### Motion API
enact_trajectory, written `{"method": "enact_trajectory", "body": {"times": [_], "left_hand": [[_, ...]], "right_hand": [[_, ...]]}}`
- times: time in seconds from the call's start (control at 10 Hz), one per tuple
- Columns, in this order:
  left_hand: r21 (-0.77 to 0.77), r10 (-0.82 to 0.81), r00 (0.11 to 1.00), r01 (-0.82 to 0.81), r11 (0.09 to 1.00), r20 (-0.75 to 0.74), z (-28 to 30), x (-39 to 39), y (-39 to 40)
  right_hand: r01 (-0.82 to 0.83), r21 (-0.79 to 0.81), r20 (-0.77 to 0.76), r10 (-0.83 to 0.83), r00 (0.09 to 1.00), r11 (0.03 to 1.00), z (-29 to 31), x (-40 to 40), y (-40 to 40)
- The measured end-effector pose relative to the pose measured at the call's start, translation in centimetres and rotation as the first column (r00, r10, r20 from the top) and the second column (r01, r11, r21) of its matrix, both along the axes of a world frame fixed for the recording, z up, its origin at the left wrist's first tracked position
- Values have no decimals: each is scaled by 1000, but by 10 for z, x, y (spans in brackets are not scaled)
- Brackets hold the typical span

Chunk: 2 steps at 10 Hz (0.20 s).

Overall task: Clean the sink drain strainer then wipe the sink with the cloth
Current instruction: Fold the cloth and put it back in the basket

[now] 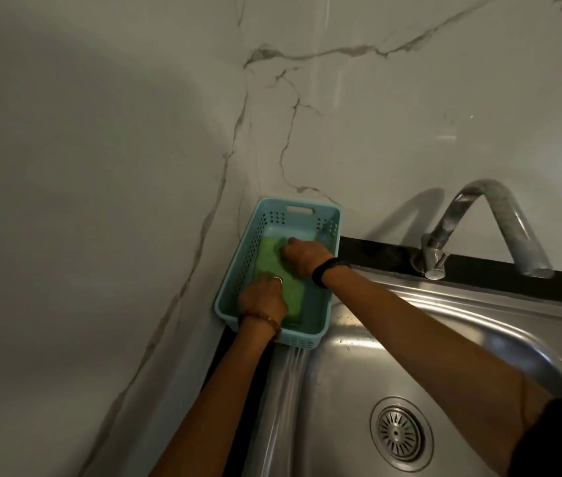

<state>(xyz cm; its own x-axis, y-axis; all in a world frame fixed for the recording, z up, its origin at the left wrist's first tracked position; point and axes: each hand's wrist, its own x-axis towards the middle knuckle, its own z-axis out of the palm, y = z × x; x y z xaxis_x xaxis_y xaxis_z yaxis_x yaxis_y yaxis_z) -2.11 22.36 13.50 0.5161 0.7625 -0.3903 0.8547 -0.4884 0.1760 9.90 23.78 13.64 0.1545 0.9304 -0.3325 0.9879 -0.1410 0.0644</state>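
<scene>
**Both hands on the green cloth in the blue basket**

The right hand point(302, 256) curls its fingers over the far end of the green cloth point(274, 266), gripping it. The left hand point(264, 302) lies on the near end of the same cloth with its fingers bent down onto the fabric; whether they pinch it or only press cannot be told from this angle. A black band circles the right wrist, a beaded bracelet the left, and a ring shows on one left finger.

The cloth is a bright, nubbly green, folded into a long strip that lies lengthwise along the basket floor. The basket point(333, 235) is pale blue plastic with perforated walls and a slot handle in its far end; it sits at the far left corner of the sink, against the wall.

There is one cloth, one basket, one faucet and one drain strainer. The strainer point(399, 433), a round metal disc with radial slots, sits in the drain at the bottom of the basin, near and to the right, well apart from both hands.

The sink point(462, 325) is brushed stainless steel with a raised rim. A curved chrome faucet point(492, 232) stands at the far right on a dark ledge. White marble-look walls with grey veins meet in a corner behind the basket.
</scene>
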Motion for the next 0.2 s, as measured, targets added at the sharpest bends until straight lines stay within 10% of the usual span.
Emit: {"method": "enact_trajectory", "body": {"times": [0.2], "left_hand": [[67,33,975,-49,997,220,6,1,-4]], "right_hand": [[73,261,-143,-36,989,963,20,-7,-24]]}}
